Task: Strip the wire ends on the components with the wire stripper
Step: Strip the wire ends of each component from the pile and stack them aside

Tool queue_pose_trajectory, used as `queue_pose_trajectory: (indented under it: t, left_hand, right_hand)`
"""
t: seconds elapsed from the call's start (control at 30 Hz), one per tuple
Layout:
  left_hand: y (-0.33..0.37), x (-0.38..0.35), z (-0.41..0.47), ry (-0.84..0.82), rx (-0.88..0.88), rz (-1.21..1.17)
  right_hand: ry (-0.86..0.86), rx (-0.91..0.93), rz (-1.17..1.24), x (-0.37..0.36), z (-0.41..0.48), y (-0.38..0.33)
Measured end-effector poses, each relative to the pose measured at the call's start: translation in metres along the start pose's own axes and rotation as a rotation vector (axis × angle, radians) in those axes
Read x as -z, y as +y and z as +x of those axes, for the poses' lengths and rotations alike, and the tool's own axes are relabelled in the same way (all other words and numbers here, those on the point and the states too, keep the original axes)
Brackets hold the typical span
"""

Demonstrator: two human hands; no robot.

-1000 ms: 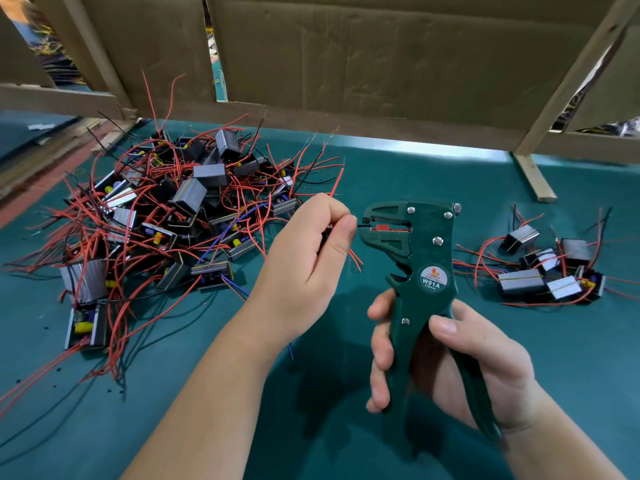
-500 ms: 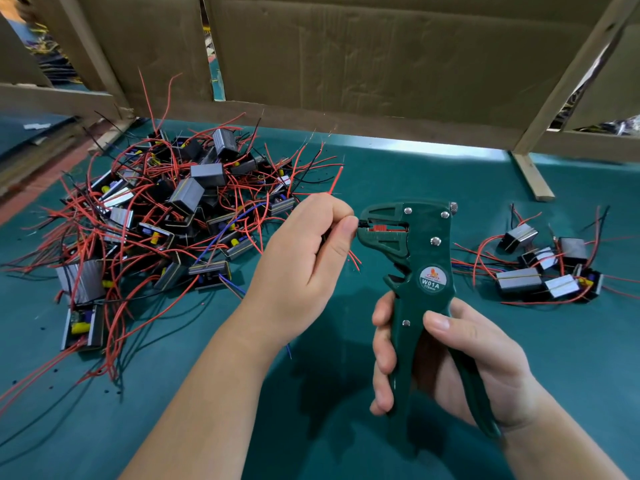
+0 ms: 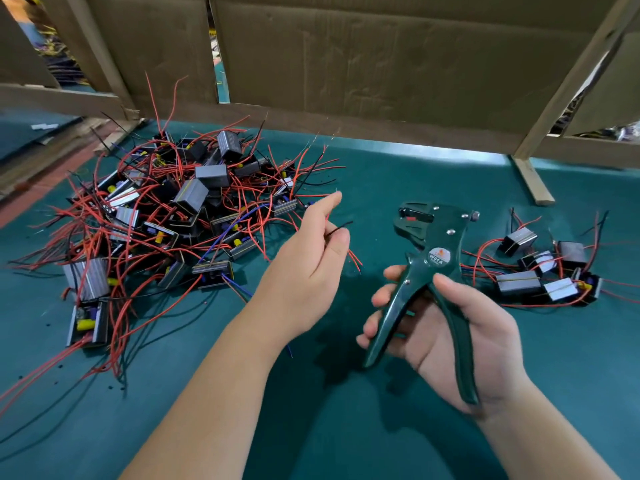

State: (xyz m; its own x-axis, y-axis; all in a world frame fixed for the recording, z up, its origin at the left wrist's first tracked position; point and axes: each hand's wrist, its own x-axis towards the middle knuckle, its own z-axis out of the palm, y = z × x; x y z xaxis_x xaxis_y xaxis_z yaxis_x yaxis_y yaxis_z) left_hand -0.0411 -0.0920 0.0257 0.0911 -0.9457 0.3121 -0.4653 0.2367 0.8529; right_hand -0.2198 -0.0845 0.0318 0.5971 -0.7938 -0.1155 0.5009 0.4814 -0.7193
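L hand (image 3: 304, 275) pinches thin black + red wires (image 3: 341, 226) btwn thumb and fingers, index extended. R hand (image 3: 491, 341) grips wire stripper (image 3: 440, 244), handles spread, above green surface (image 3: 381, 174).

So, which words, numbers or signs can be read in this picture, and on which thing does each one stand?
"W01A": on the round label of the wire stripper; the second character is not sharp.
Line under it, same label: too small to read.
Orange logo above it: no readable letters.
Components: no readable text.
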Motion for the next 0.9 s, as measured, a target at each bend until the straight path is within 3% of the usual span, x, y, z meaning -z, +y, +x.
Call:
queue_pose_trajectory:
  t: [0.17, 0.33, 0.5, 0.7, 0.9]
  left_hand:
    - [0.008, -0.004, 0.007, 0.065, 0.223, -0.534]
    - [0.017, -0.016, 0.006, 0.019, 0.336, -1.026]
    - [0.017, -0.018, 0.005, -0.024, 0.303, -0.992]
    - [0.019, -0.019, 0.003, -0.020, 0.286, -0.974]
    - [0.024, -0.021, 0.009, 0.127, 0.433, -1.177]
  right_hand:
    - [-0.009, 0.035, -0.044, -0.001, 0.000, 0.001]
    - [-0.102, -0.071, -0.168, -0.006, -0.001, 0.007]
    - [-0.014, -0.065, -0.200, -0.003, -0.001, 0.008]
    - [-0.058, -0.104, -0.185, -0.006, -0.002, 0.006]
    - [0.227, -0.017, -0.456, -0.006, 0.000, 0.022]
